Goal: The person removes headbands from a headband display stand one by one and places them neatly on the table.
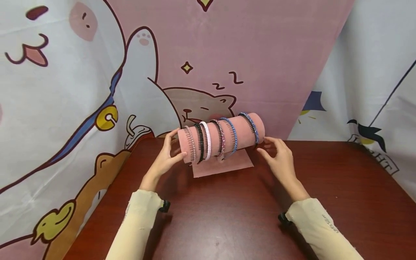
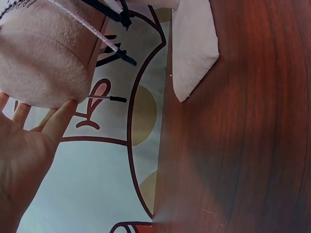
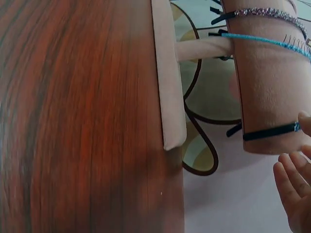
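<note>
A pink plush headband stand (image 1: 242,134) holds several headbands round its tilted roll, the right end higher. From left to right come a pale pink beaded headband (image 1: 191,144), a black one (image 1: 200,142), a white one (image 1: 208,142), a pink glittery one (image 1: 222,137), a light blue one (image 1: 233,133) and a dark blue sparkly one (image 1: 252,127). My left hand (image 1: 164,157) touches the roll's left end, its fingers extended across it in the left wrist view. Beside the right end is my right hand (image 1: 281,159), fingers spread; contact there is unclear.
The stand's flat pink base (image 1: 224,167) is on a dark red-brown wooden table (image 1: 214,216), towards its back edge. Behind the table hangs a cartoon-printed cloth (image 1: 276,54). A post (image 3: 204,49) joins the base to the roll.
</note>
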{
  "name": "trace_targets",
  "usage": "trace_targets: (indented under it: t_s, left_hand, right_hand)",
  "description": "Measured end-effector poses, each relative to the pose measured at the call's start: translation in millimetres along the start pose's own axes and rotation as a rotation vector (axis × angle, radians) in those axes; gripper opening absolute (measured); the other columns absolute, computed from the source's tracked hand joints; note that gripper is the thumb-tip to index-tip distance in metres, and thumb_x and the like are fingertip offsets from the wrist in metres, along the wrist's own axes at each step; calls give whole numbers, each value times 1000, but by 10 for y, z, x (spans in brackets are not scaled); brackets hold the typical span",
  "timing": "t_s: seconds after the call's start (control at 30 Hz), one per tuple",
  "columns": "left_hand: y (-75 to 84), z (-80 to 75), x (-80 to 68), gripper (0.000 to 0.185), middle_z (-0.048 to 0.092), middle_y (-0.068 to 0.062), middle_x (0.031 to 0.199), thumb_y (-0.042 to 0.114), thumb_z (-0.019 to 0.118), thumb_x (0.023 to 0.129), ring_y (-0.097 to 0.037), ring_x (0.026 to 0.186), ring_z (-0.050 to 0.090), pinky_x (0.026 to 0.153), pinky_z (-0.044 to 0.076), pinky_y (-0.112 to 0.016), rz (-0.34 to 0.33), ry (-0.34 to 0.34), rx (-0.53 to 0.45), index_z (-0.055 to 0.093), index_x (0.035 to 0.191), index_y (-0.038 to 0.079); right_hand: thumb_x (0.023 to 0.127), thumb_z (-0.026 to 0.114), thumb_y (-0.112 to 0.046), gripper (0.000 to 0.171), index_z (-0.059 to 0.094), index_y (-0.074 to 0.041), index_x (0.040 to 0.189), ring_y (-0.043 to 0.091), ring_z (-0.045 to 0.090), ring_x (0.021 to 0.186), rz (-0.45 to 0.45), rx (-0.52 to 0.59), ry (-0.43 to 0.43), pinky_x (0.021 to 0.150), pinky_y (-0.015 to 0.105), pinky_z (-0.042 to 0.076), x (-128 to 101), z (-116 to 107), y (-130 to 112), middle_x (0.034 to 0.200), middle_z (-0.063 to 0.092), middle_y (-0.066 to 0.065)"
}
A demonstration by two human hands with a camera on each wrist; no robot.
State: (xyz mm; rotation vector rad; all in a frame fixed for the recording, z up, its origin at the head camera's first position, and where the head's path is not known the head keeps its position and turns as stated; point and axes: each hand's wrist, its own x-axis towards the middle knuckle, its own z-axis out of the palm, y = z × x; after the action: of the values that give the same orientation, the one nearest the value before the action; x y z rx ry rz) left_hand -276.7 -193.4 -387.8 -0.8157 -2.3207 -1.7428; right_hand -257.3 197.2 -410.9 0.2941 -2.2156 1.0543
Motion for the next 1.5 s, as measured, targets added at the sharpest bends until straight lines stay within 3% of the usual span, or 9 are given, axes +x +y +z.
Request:
trace_targets:
  t_s: [0.13,0.33,0.53,0.6,0.87,1.17,1.27,1.4,1.5]
  left_hand:
    - [5,19,12,84,19,-9,158,1,64,90,-37,147,26,116,31,-63,5,-2,3,14,156,12]
    - [20,37,26,84,18,-8,159,5,66,89,-37,146,27,116,32,-62,-5,5,15,16,156,17]
    - [7,45,21,84,16,-9,161,5,65,90,-35,147,27,116,32,-62,-3,0,26,15,156,13]
    - [9,49,13,84,16,-9,161,5,66,90,-34,147,27,116,32,-62,-8,0,30,14,156,12]
    - [3,51,-30,85,17,-9,161,5,67,90,-34,147,27,115,33,-61,-13,12,28,15,156,14]
    - [-26,36,-45,84,17,-6,162,7,67,89,-34,146,28,115,33,-63,-2,22,18,17,156,17]
    - [-11,36,-42,85,17,-7,162,7,67,89,-35,146,28,115,33,-62,-1,23,21,16,156,16]
    - [3,33,-26,85,18,-9,161,8,68,89,-37,146,27,115,33,-62,4,23,25,16,156,15]
    - [2,36,-13,85,18,-10,161,7,67,89,-38,146,27,115,32,-63,0,23,24,15,156,12]
  right_hand:
    - [85,79,-11,40,65,-1,121,27,69,93,26,70,27,77,0,46,0,52,-39,111,70,13]
    - [87,77,-14,35,64,-2,117,27,71,90,94,86,70,74,-1,46,30,117,-104,106,73,14]
    - [87,78,-17,29,66,-1,108,-2,62,78,141,59,114,68,-1,46,81,150,-170,97,74,13]
    - [86,78,-17,26,67,-2,105,-6,59,75,147,48,127,66,-1,45,91,157,-183,93,74,12]
    - [86,78,-16,19,70,-1,94,25,71,75,122,7,145,60,-2,36,99,181,-196,84,74,15]
    - [86,77,-16,17,71,-2,93,25,70,74,150,-9,155,58,0,36,128,166,-188,82,75,14]
    - [86,77,-17,16,71,-3,93,17,67,72,159,-23,158,58,2,36,152,143,-171,82,75,13]
    - [86,77,-17,16,71,-3,92,-9,55,67,169,-28,169,58,4,36,193,101,-141,81,75,13]
    - [85,77,-16,15,71,-4,91,-20,48,64,179,-28,177,58,5,35,219,75,-106,80,75,13]
